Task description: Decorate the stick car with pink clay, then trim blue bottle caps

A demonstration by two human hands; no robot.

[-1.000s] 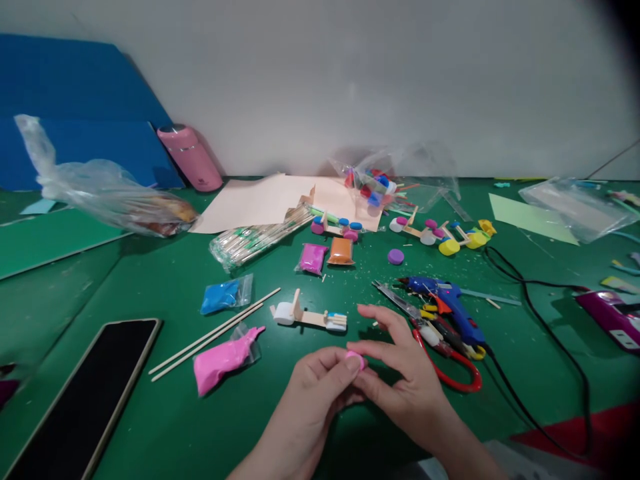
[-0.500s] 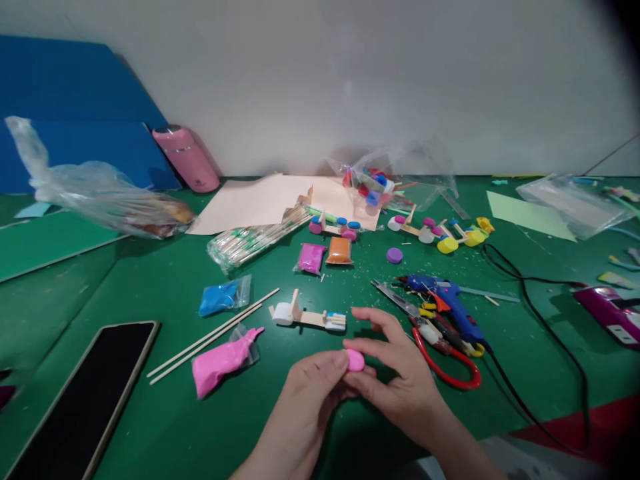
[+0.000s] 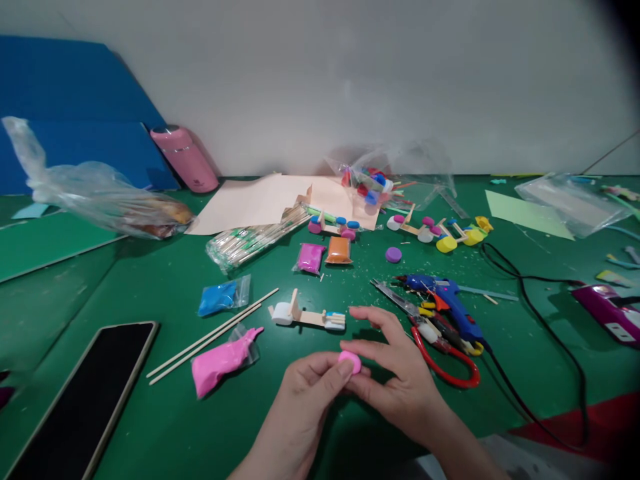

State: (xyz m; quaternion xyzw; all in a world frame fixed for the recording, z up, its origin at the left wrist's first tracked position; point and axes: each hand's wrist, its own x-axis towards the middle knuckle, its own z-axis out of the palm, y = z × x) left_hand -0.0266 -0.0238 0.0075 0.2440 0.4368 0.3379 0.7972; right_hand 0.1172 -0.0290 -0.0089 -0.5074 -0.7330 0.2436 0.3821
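Note:
A small rounded piece of pink clay (image 3: pixel 351 362) sits between my two hands, just above the table. My left hand (image 3: pixel 315 390) pinches it, thumb across its front. The fingertips of my right hand (image 3: pixel 395 373) close on its right side, while the index finger stretches out toward the small wooden car (image 3: pixel 313 319). That car has white wheels and an upright stick piece, and lies just beyond the hands. An open bag of pink clay (image 3: pixel 220 367) is to the left, beside two thin wooden sticks (image 3: pixel 215 335).
Red-handled scissors (image 3: pixel 465 377) and a blue glue gun (image 3: pixel 455 300) with a black cord lie right. A phone (image 3: pixel 85 400) is at the left. Behind are clay packets (image 3: pixel 339 251), a purple cap (image 3: pixel 393 255), finished cars (image 3: pixel 410 227) and bagged sticks (image 3: pixel 255 240).
The pink clay has turned slightly and shifted a little left between my fingers. My left thumb now lies further across it. The things on the table have stayed put.

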